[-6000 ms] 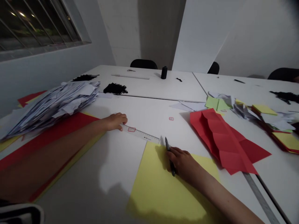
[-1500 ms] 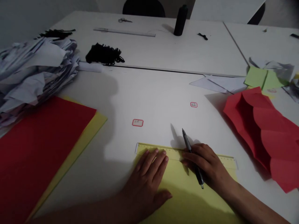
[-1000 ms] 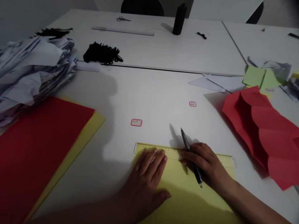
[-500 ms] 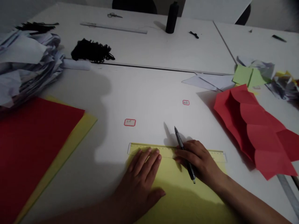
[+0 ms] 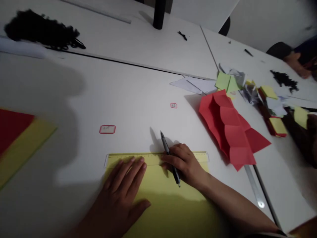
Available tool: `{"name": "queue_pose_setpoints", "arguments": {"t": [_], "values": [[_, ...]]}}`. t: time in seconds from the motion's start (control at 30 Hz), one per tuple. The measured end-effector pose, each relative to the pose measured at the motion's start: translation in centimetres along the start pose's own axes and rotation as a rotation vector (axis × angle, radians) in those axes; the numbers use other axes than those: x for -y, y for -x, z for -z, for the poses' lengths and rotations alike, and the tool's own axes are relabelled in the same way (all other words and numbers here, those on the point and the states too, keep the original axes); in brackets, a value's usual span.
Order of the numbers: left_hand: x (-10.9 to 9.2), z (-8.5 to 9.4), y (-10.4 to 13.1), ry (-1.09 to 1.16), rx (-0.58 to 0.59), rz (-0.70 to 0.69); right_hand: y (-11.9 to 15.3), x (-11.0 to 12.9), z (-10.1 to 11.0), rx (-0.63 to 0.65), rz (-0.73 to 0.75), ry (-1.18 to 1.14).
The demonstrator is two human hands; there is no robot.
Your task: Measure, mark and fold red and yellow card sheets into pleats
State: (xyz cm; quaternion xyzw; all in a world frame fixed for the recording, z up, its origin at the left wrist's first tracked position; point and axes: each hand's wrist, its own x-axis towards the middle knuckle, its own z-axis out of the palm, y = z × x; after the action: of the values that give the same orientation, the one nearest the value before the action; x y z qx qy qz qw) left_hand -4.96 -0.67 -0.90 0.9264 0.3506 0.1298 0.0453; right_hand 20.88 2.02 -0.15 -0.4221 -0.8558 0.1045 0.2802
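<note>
A clear ruler lies across the top edge of a yellow sheet of paper. My left hand rests flat, its fingertips on the ruler and the palm over the sheet, thumb held apart. My right hand is closed around a dark pen, whose tip points up and away from me. The fingers of that hand also touch the ruler near its middle. Beyond the ruler, two small red-bordered labels are stuck on the white table.
To the right stands a folded red paper form. Behind it are white paper pieces and folded green paper. Red and yellow sheets lie at left. Farther back are a black cord bundle and a dark bottle. Another person's hand shows at far right.
The view has swung to the right, so everything sits farther left and another person appears at the right. Both hands, the ruler and the pen keep about the same places on the yellow sheet.
</note>
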Motion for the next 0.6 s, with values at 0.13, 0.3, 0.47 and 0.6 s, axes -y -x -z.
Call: {"name": "queue_pose_setpoints", "arguments": {"t": [0.13,0.3,0.47,0.6], "values": [[0.12,-0.49,-0.11,0.022,-0.055,0.005,-0.06,-0.18,0.01,0.025,-0.008,0.034],[0.13,-0.37,-0.11,0.029,-0.059,0.006,-0.13,-0.15,0.1,0.012,0.002,0.023],[-0.11,0.05,-0.06,0.008,-0.016,0.003,0.04,0.02,0.12,0.007,0.007,-0.007],[-0.43,0.36,-0.11,-0.001,0.007,0.027,0.55,-0.13,-0.05,0.029,0.01,-0.026]]}}
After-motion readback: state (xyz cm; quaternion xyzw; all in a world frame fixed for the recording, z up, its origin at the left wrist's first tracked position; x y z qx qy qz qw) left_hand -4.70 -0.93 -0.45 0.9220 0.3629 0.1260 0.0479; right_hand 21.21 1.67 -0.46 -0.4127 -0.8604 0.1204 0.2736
